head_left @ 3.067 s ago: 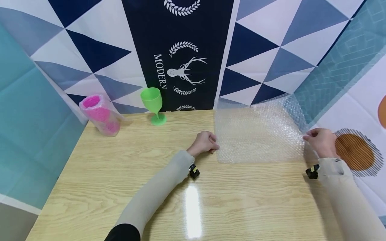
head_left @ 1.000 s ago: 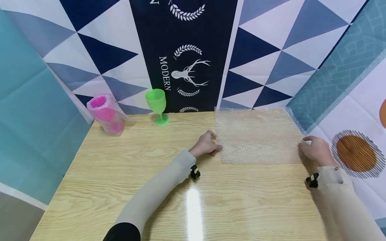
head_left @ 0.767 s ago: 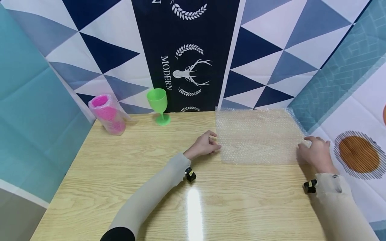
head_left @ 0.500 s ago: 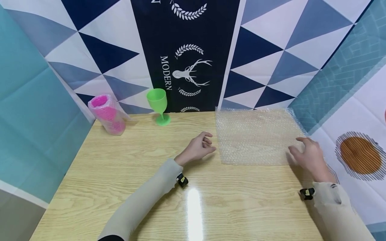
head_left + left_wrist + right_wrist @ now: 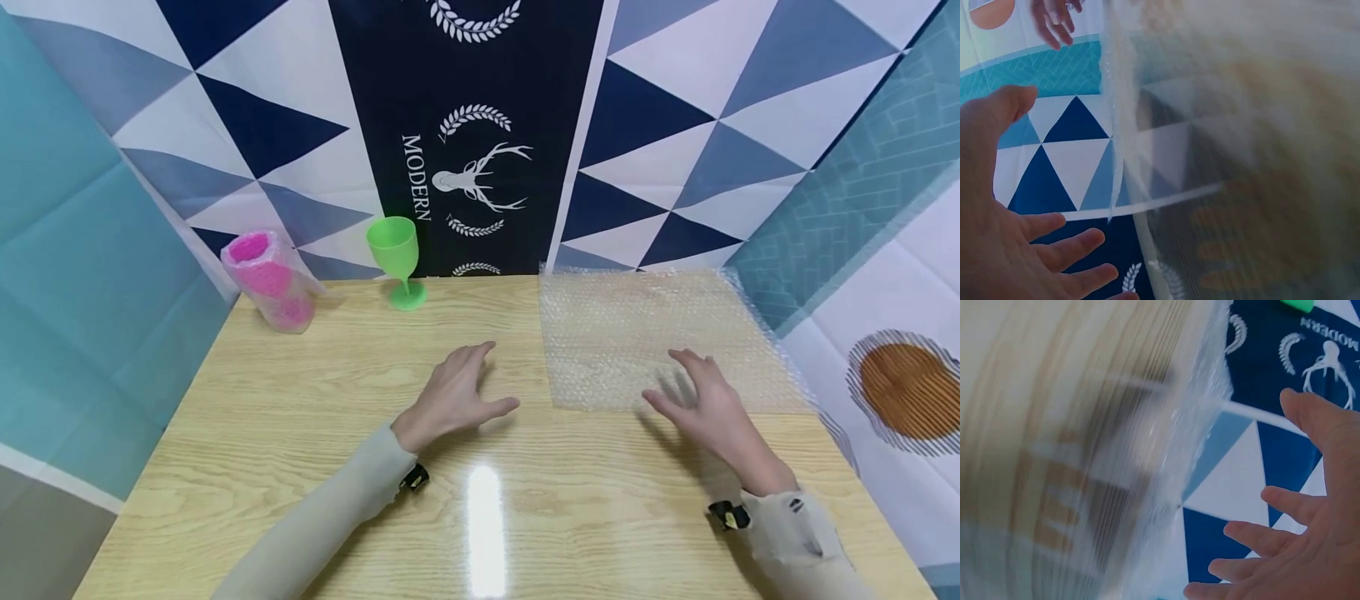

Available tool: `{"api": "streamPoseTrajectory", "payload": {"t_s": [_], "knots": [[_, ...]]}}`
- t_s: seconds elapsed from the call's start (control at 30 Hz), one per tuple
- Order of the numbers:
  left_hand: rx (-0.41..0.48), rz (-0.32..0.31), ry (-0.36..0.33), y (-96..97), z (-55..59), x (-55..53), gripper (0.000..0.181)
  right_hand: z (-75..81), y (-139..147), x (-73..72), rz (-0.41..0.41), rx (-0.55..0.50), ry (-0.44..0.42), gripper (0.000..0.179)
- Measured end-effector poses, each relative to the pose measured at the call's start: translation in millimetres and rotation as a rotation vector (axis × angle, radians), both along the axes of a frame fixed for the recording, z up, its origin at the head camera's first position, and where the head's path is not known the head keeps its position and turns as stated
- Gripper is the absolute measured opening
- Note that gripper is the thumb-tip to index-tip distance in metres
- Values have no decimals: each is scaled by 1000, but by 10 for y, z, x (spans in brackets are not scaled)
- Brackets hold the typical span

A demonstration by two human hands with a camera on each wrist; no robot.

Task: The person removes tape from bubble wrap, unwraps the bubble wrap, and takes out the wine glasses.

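Note:
A clear sheet of bubble wrap (image 5: 611, 333) lies flat on the wooden table at the back right, its far edge against the patterned backdrop. To the left of the sheet, my left hand (image 5: 450, 396) is over bare wood with thumb and fingers spread and nothing in it. My right hand (image 5: 712, 412) hovers at the sheet's near edge, also spread and holding nothing. The left wrist view shows the left hand's fingers (image 5: 1079, 250) apart; in the right wrist view the right hand's fingers (image 5: 1266, 534) are extended.
A green plastic goblet (image 5: 393, 248) stands upright at the back of the table (image 5: 337, 467). Left of it is a pink object (image 5: 268, 279) wrapped in bubble wrap, hollow at the top. Printed cloth backdrops rise behind the table and at both sides.
Both hands have let go of the bubble wrap's side edges. The left hand has drawn back to the left and toward me, the right hand leftward and nearer. The sheet now lies flatter.

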State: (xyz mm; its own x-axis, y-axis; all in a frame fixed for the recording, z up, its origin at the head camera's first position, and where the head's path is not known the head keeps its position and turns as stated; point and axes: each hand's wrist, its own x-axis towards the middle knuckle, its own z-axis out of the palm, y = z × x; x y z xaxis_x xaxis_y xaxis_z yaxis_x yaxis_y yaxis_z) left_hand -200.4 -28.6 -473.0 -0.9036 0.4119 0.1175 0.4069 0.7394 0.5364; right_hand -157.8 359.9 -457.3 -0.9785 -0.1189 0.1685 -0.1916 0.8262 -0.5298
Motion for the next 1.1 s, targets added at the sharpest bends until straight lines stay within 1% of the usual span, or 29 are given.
{"api": "streamPoseTrajectory", "payload": {"t_s": [0.07, 0.2, 0.27, 0.33, 0.43, 0.57, 0.67, 0.83, 0.97, 1.1], "knots": [[-14, 3, 6, -79, -22, 42, 105, 5, -88, 30, 6, -15, -21, 84], [38, 32, -61, -252, -51, 135, 104, -23, -254, 99, 21, -54, -17, 84], [51, 50, -84, -347, -63, 180, 103, -51, -334, 128, 35, -58, -10, 85], [48, 65, -81, -447, -68, 217, 103, -81, -404, 150, 47, -47, -13, 86], [30, 88, -51, -601, -65, 248, 104, -104, -477, 164, 58, -19, -28, 88], [25, 146, -17, -825, -59, 229, 104, -110, -525, 146, 77, -16, -21, 89], [21, 192, 11, -987, -52, 191, 102, -100, -557, 125, 98, -25, -16, 89], [-6, 254, 52, -1245, -25, 155, 102, -110, -714, 105, 160, -14, -17, 92], [-19, 289, 70, -1425, 24, 132, 105, -127, -888, 99, 224, 5, -3, 94], [-11, 313, 103, -1576, 101, 99, 105, -121, -1038, 59, 265, 21, 5, 95]]}}
